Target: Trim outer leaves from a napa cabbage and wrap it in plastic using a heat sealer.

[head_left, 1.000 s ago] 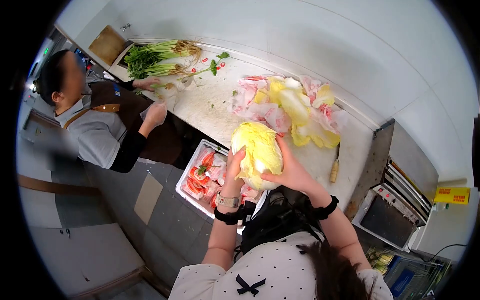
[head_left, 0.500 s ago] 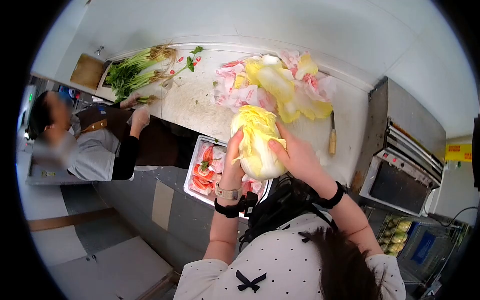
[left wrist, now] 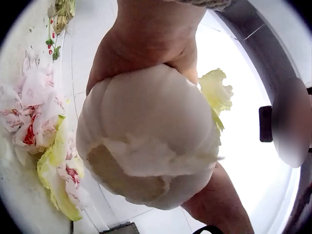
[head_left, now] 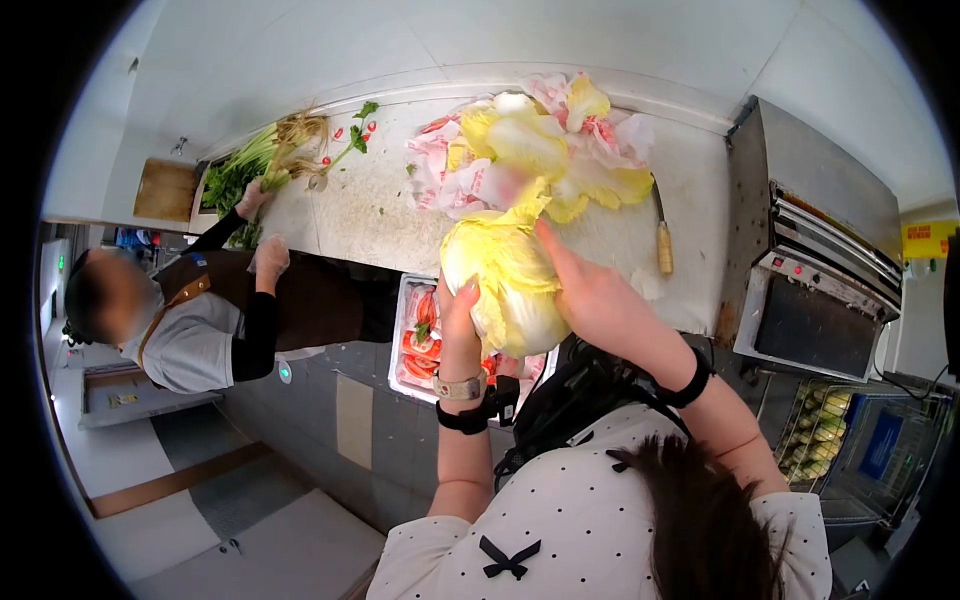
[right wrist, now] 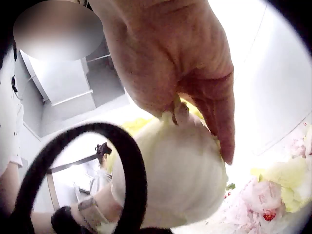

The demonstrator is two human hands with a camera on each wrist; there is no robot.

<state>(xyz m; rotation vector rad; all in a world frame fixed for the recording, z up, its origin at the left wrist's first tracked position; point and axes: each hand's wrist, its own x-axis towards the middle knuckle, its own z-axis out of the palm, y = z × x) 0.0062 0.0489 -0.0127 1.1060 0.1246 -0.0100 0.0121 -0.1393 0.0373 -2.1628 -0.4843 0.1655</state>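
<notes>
A yellow-white napa cabbage [head_left: 510, 285] is held up in front of the body, over the counter's near edge. On its left side the left hand [head_left: 461, 330] grips it, thumb against the leaves. The right hand [head_left: 595, 300] holds the other side and has an outer leaf between its fingers; in the right wrist view, the fingers of the right hand [right wrist: 195, 78] curl at the top of the cabbage [right wrist: 170, 170]. The cut base of the cabbage [left wrist: 126, 175] faces the left wrist camera, and the left palm [left wrist: 146, 44] lies against it.
Loose leaves [head_left: 520, 140] lie on pink-white wrapping [head_left: 440, 180] on the counter [head_left: 370, 220]. A knife [head_left: 664, 245] rests right of them. A foam box [head_left: 405, 375] of wrapped food stands below the edge. Another person [head_left: 200, 320] handles green stalks [head_left: 250, 160] at left; a metal machine [head_left: 820, 250] stands right.
The cabbage has tilted in the hands, and a leaf now stands out from its top beside the right hand. The view has turned, and the other person's hand has moved onto the green stalks.
</notes>
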